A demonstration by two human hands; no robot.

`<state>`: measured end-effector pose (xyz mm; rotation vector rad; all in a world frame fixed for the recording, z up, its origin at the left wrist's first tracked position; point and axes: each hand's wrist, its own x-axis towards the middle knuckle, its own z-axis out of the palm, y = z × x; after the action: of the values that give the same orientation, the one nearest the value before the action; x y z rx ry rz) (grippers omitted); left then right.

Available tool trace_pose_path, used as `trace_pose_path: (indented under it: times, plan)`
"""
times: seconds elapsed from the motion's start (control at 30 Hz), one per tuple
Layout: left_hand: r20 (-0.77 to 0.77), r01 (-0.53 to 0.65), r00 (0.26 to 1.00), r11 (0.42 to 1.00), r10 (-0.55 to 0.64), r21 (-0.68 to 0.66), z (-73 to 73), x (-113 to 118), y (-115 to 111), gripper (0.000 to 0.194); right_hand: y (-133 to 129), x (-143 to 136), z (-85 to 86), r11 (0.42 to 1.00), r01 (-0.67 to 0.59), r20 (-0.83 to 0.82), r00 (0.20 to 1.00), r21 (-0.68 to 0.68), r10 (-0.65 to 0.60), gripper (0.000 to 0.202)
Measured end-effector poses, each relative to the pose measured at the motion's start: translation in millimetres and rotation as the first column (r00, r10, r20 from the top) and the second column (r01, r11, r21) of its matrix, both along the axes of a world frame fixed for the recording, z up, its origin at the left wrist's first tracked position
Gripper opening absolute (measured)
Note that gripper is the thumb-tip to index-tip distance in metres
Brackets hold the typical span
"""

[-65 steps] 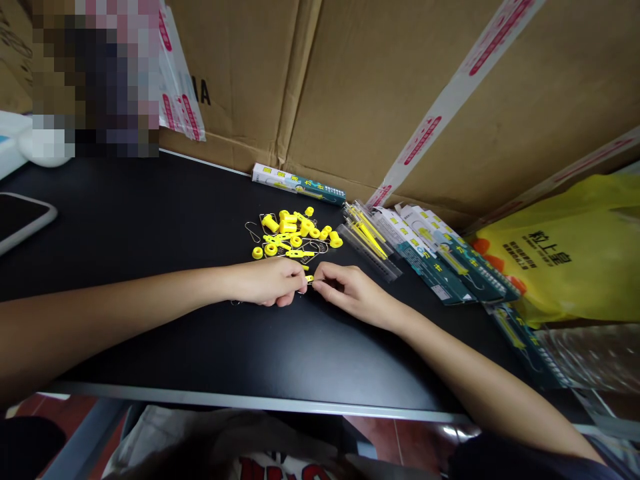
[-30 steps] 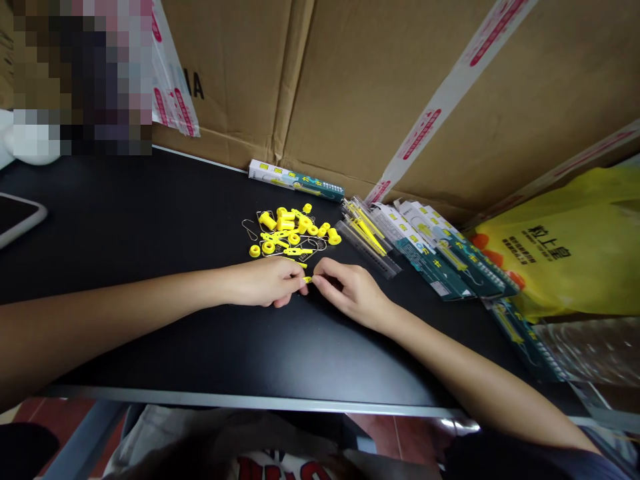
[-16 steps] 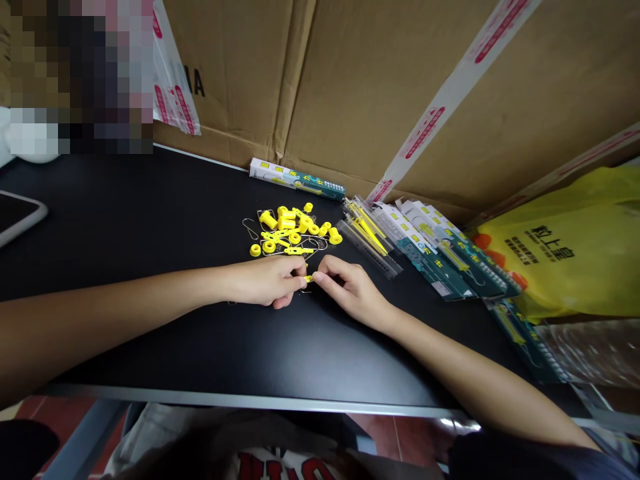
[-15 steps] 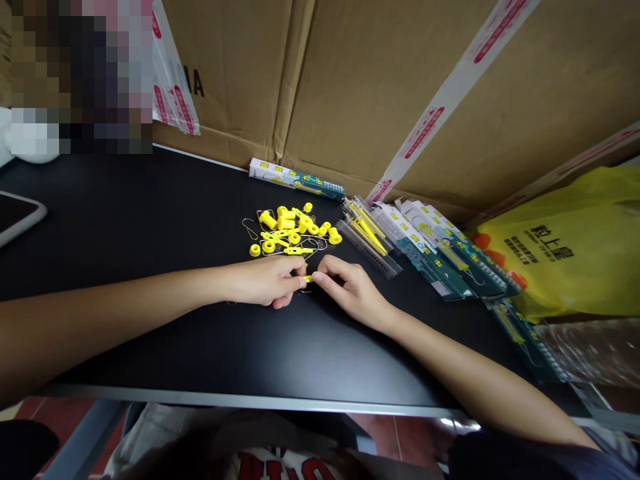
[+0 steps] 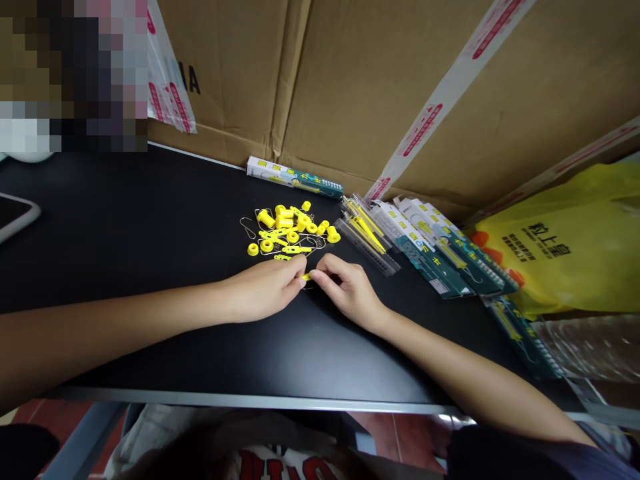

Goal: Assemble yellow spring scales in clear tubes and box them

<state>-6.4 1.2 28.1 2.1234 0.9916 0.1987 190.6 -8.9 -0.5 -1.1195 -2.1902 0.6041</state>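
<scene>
**Tiny yellow plastic piece (image 5: 306,277) pinched at both ends**

The left hand (image 5: 267,288) had its thumb and finger closed on one end, above the black table (image 5: 325,360). The right hand (image 5: 351,292) pinched the other end. The piece (mostly hidden by fingers) looked light, stiff and a bit slippery, so its ends seemed good spots to hold. Just past it lay a pile of yellow plastic parts (image 5: 284,213). To the right were clear plastic tubes (image 5: 373,248) and flat teal-and-white boxes (image 5: 425,257). The yellow bag (image 5: 600,220) said "粒上皇". Farther back, a long thin box (image 5: 294,178) showed "力" and "计". The big cardboard carton (image 5: 360,87) behind showed "IA".
</scene>
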Motion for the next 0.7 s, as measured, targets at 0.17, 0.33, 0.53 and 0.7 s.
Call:
trace_pose_path:
  times: [0.17,0.33,0.53,0.7]
  plan:
    - [-0.049,-0.013,0.999,0.985,0.022,0.174,-4.0,1.4,-4.0,0.016,-1.1,-0.9,-0.2,0.999,0.022,0.000,1.000,0.040,-0.022,0.026]
    - [-0.034,-0.033,0.999,0.984,0.039,0.177,-1.8,3.2,-8.4,0.015,-3.9,-1.3,-1.0,0.993,0.031,0.034,0.999,0.111,-0.035,0.025]
    - [0.101,-0.093,0.989,0.980,0.112,-0.178,3.3,4.1,-10.5,0.024,-6.1,-0.8,-0.3,0.990,0.028,0.041,0.999,0.141,-0.034,0.024]
    - [0.117,-0.132,0.982,0.983,0.147,-0.131,1.4,4.6,-11.0,0.022,-4.0,-0.5,-0.3,0.991,0.006,0.018,1.000,0.134,-0.009,0.023]
